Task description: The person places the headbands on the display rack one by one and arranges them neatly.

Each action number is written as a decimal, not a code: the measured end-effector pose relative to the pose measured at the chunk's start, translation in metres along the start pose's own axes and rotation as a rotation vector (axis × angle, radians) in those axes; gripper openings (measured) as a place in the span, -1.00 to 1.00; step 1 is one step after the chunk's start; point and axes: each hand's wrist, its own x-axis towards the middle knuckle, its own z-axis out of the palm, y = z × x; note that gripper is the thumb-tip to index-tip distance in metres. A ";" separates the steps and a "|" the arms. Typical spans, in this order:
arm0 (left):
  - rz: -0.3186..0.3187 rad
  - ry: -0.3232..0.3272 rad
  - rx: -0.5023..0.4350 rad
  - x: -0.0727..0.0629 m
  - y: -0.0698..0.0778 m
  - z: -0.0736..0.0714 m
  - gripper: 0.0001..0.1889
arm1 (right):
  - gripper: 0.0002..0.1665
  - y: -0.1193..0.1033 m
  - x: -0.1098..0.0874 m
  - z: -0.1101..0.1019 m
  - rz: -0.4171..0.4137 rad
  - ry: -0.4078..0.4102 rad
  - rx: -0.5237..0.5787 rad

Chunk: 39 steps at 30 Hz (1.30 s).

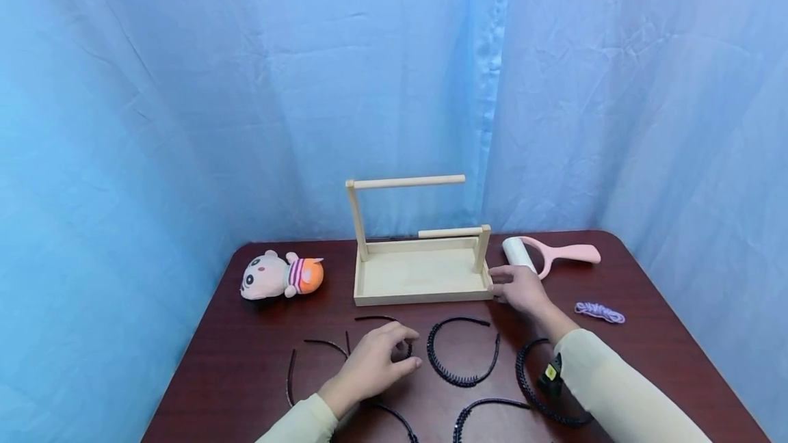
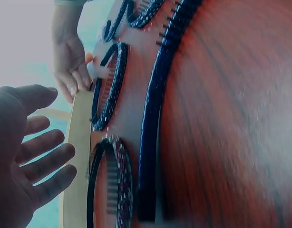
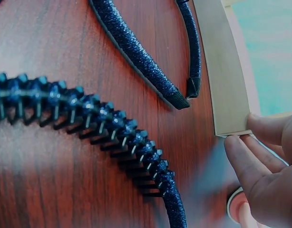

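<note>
A light wooden display rack (image 1: pixel 425 298), with a tray base and two horizontal rods on posts, stands at the back middle of the table. My right hand (image 1: pixel 520 289) holds the tray's right end; in the right wrist view the thumb and fingers (image 3: pixel 243 159) pinch its corner. My left hand (image 1: pixel 375 357) is over several dark headbands at the front left, fingers loosely bent and spread, holding nothing. It partly hides the headbands beneath it. Between the hands lies a black toothed headband (image 1: pixel 464 381). Another toothed headband (image 1: pixel 523 378) lies beneath my right forearm, partly covered.
A plush doll (image 1: pixel 265 276) lies at the left back of the table. To the right of the rack are a pink-handled lint roller (image 1: pixel 575 253) and a bundle of purple cord (image 1: pixel 600 312). Another headband (image 1: pixel 486 402) is at the front edge. Blue curtains (image 1: pixel 382 87) hang behind.
</note>
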 end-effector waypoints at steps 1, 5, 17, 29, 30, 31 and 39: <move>-0.009 0.003 0.003 -0.001 -0.002 -0.002 -0.64 | -0.49 0.000 0.000 0.001 0.002 0.001 0.011; -0.038 0.019 0.017 -0.014 -0.015 -0.012 -0.65 | -0.49 -0.001 0.000 0.001 0.000 -0.005 0.015; -0.101 0.111 0.128 -0.075 -0.054 -0.056 -0.79 | -0.47 0.001 0.004 -0.004 0.031 -0.037 0.086; -0.156 -0.085 0.054 -0.117 -0.081 -0.087 -0.83 | -0.51 0.001 0.005 -0.003 -0.006 -0.048 0.024; -0.153 -0.100 0.036 -0.119 -0.082 -0.087 -0.83 | -0.51 0.001 0.005 -0.003 0.001 -0.048 0.033; -0.146 -0.110 0.022 -0.122 -0.083 -0.087 -0.82 | -0.50 0.002 0.005 -0.004 0.000 -0.055 0.040; -0.066 -0.173 -0.003 -0.134 -0.092 -0.081 -0.83 | -0.47 0.003 0.006 -0.005 0.017 -0.067 0.110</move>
